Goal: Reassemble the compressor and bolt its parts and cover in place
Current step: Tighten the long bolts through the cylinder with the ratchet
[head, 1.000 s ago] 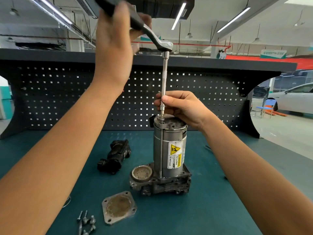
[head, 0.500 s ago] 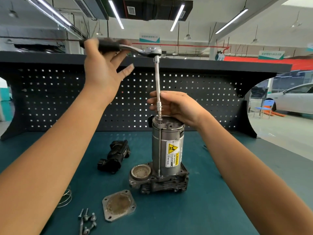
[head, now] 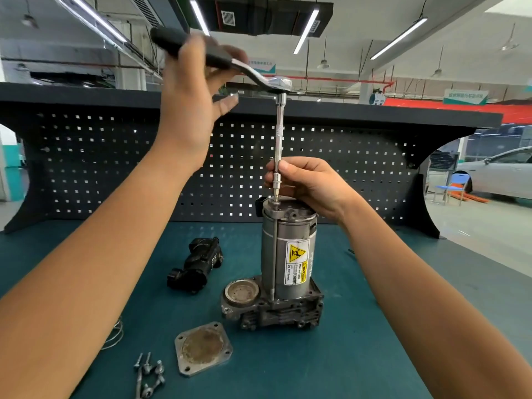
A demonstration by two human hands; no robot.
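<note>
On the teal bench the compressor stands upright where it stood a second ago, while the ratchet above it has swung through another stroke. The left hand is blurred, with fingers hooked over the black handle and thumb splayed. The right hand keeps pinching the extension bar just above the can's top edge, so a bolt there is probably being run down — the cover plate and loose bolts lie unfitted in front.
</note>
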